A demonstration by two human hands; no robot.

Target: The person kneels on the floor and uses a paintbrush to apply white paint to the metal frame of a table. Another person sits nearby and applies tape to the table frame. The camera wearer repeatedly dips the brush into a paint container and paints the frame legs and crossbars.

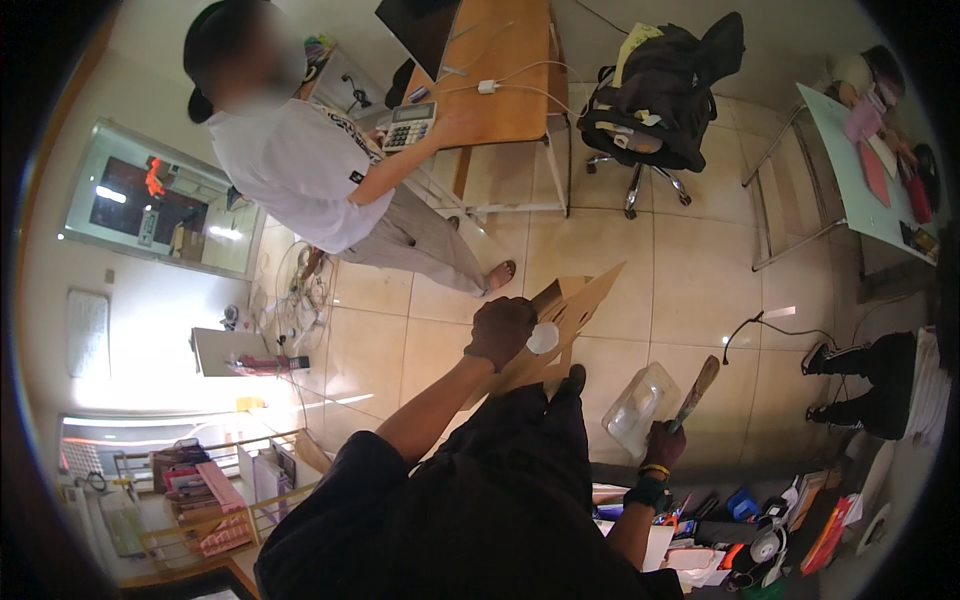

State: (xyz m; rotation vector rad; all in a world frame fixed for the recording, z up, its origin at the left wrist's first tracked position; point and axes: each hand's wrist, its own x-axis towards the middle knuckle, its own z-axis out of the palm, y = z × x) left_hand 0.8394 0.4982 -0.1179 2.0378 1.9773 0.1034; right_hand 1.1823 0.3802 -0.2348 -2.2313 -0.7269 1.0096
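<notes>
My left hand (500,330) grips a brown cardboard box (570,315) with open flaps, held out in front of my body. A small white round object (543,338) shows against the box by my fingers. My right hand (664,444), with a wristband and watch, is shut on a long flat tool (697,390) whose brown handle points up and away. A clear plastic blister shell (640,405) lies on the tiled floor between both hands.
A person in a white shirt (300,170) stands at a wooden desk (500,80) with a calculator (410,125). A black office chair (660,90) is piled with clothes. Another person's legs (870,385) are at right. Clutter covers the lower right (760,530).
</notes>
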